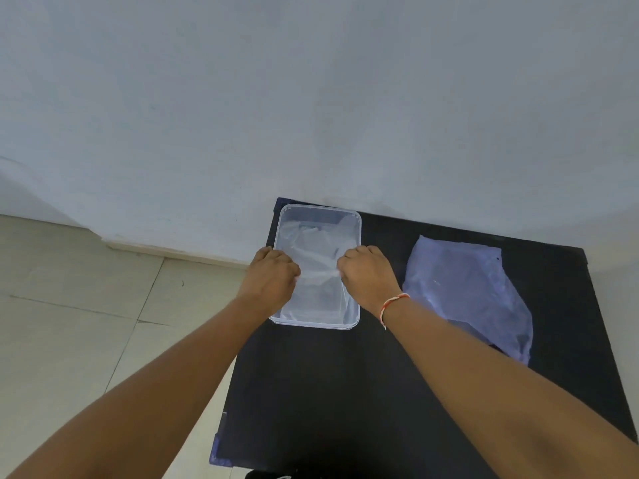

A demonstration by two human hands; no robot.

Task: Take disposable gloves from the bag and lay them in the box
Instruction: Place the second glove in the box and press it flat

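Note:
A clear plastic box (358, 225) stands at the far left of a black table (345, 392). Thin translucent disposable gloves (313, 247) lie inside it. My left hand (273, 276) and my right hand (368, 274) are both over the box, fingers closed, each pinching an end of one translucent glove (318, 273) stretched between them. To the right of the box lies the clear plastic bag (466, 292), flat on the table and apart from both hands. A red and white thread circles my right wrist.
A pale wall stands right behind the table's far edge. To the left, light floor tiles (69, 305) run along the table's left edge, close beside the box.

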